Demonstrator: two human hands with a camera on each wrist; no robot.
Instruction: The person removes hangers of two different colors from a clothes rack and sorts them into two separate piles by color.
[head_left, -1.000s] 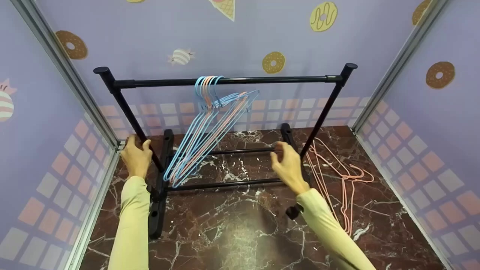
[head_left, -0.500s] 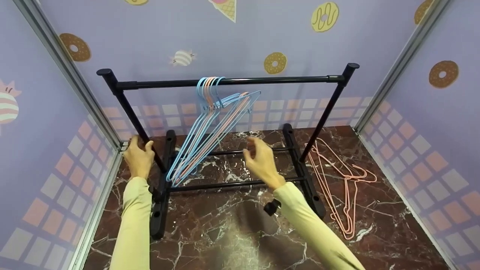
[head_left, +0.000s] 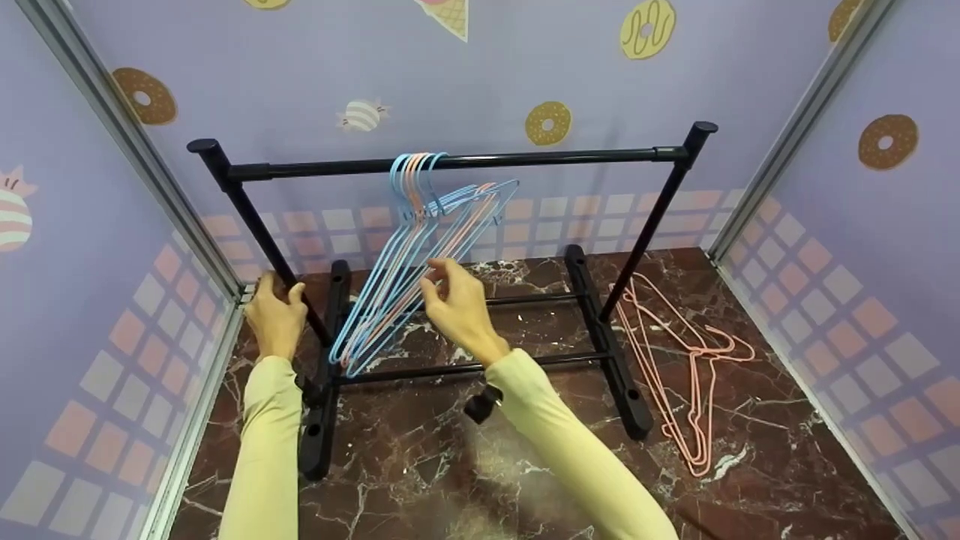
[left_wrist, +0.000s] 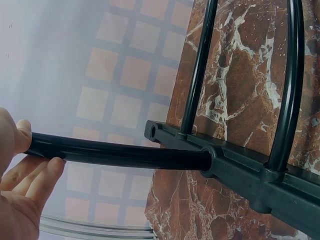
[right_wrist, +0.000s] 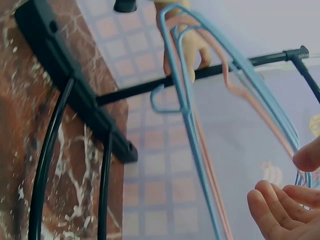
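Blue and pink wire clothes hangers [head_left: 390, 277] hang bunched by their hooks from the top bar of a black garment rack [head_left: 555, 160]. At the rack's left upright, my left hand [head_left: 276, 319] holds the post; the left wrist view shows thumb and fingers around the black post [left_wrist: 120, 152]. My right hand [head_left: 459, 304] is beside the hanging bunch, thumb and fingers apart. In the right wrist view, the right hand [right_wrist: 292, 200] has nothing gripped, close to the hangers [right_wrist: 192, 125]; whether it touches them I cannot tell.
Several pink hangers [head_left: 694, 352] lie on the brown marbled floor [head_left: 420, 465] right of the rack. The rack's base feet [head_left: 630, 405] and two low crossbars [head_left: 540, 360] span the floor. Patterned walls [head_left: 862, 247] enclose the back and sides.
My right hand has moved left, from near the rack's right upright to the hanging bunch. The left hand stays on the left post, and the hangers hang as before.
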